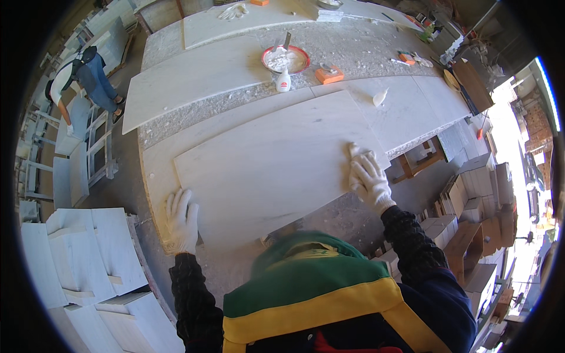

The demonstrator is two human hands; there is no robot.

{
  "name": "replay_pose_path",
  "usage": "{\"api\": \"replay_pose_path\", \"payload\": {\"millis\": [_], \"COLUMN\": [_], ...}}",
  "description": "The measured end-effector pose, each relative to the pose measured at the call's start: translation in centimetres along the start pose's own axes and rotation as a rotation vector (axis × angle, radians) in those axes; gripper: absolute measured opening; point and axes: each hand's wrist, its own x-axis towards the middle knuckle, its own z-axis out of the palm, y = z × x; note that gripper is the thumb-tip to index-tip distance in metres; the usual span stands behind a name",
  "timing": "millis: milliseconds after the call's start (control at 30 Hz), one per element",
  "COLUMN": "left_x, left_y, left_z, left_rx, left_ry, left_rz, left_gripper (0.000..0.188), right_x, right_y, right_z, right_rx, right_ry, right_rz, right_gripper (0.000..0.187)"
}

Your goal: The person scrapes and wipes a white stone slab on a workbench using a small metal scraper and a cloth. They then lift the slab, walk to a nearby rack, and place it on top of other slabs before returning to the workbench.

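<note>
Slab (pixel 271 170) lies between my two gloved hands, its broad face up, its long axis slanting from near left to far right. From my left hand (pixel 183 220) it stretches right and far; from my right hand (pixel 369 179) it runs left. Neither hand is clearly nearer its middle: my left is at the left end, my right by the right end, placed a little farther from me. The left fingers lie extended, thumb apart. My right fingers are laid over the near edge; whether they pinch it or hold something small, I cannot tell. A pale board (pixel 165 150) shows beneath the far and left edges. Well beyond, on the far side, sit a white bottle (pixel 283 81), a red-rimmed basin (pixel 308 63) and an orange block (pixel 331 77).
</note>
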Motion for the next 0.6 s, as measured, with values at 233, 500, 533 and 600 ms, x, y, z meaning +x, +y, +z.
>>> {"api": "replay_pose_path", "payload": {"millis": [233,500,533,600], "left_x": [0.4,2.0,2.0,2.2], "left_y": [-0.3,0.6,0.8,1.2], "left_z": [0.4,0.9,1.0,1.5], "left_rx": [-0.079,-0.266,-0.244,-0.215], "left_ry": [0.062,0.074,0.078,0.115], "left_rz": [0.019,-0.103,-0.107,-0.103], "left_gripper": [0.036,0.035,0.036,0.037], "right_x": [-2.9,5.5,7.6,12.5], "right_y": [9.4,10.1,9.9,10.0], "right_z": [-2.1,-4.2,-3.9,-3.2], "right_rx": [0.055,0.083,0.131,0.367], "right_ry": [0.136,0.320,0.315,0.258], "right_rz": [0.413,0.441,0.436,0.456], "right_gripper": [0.038,0.037,0.037,0.037]}}
